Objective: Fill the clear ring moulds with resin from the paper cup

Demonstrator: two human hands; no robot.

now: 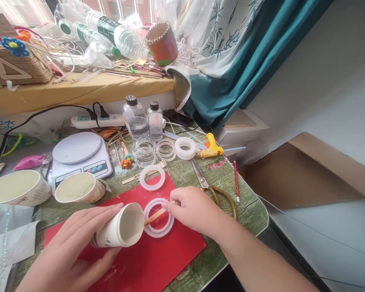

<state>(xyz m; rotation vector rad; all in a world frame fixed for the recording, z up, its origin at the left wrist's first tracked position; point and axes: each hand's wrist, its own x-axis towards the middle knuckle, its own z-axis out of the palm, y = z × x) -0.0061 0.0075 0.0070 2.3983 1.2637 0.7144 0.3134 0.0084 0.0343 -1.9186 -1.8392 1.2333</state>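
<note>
My left hand (79,243) is wrapped round a white paper cup (109,233), which tilts so its mouth faces right. Pinched in my right hand (190,205) is a flat wooden stick (155,216); its tip is at the cup's rim. Under the stick lies a translucent ring mold (158,233) on a red sheet (182,247). Farther back, a second ring mold (152,186) rests partly on the sheet's edge. How much the cup contains is hard to make out.
Scissors (204,181), a red pencil (236,182) and a yellow glue gun (212,148) lie to the right. A kitchen scale (79,160), paper bowls (77,190) and clear bottles (136,121) stand behind and left. An open cardboard box (304,174) is beyond the table's right edge.
</note>
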